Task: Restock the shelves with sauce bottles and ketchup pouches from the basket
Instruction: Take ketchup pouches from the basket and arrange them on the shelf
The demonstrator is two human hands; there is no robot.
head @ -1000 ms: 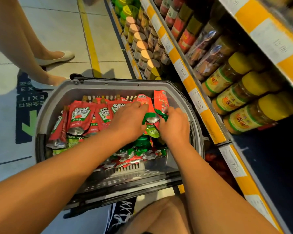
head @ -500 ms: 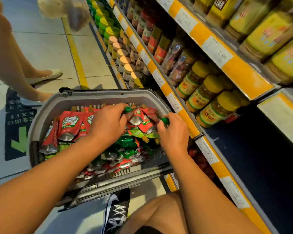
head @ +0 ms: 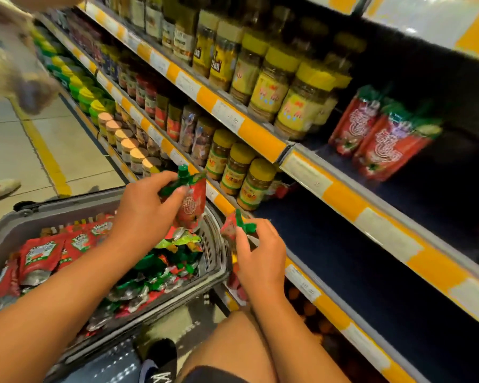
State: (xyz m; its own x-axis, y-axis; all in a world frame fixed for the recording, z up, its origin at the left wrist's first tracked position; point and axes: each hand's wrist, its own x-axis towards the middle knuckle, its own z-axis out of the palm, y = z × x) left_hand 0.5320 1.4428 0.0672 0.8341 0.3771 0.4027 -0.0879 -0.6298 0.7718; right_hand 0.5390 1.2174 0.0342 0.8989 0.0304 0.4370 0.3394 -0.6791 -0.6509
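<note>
A grey shopping basket (head: 25, 219) on the floor holds several red ketchup pouches (head: 39, 255) and a heap of red-and-green pouches. My left hand (head: 147, 211) grips a red pouch with a green cap (head: 194, 203), lifted above the basket's right rim. My right hand (head: 260, 252) holds a second red pouch with a green spout (head: 230, 228) beside the basket, near the edge of the dark shelf (head: 343, 261). Three similar red pouches (head: 382, 145) stand on the shelf above, at the right.
Jars with yellow lids (head: 241, 172) fill the shelf's left part, with more jars (head: 274, 87) on the higher shelf. Yellow price rails (head: 260, 136) edge each shelf. Another person's foot (head: 0, 187) stands at the far left. My knee (head: 233, 344) and shoe (head: 161, 360) are below.
Both hands have risen out of the basket, each with a pouch. My view has swung up and right toward the shelves.
</note>
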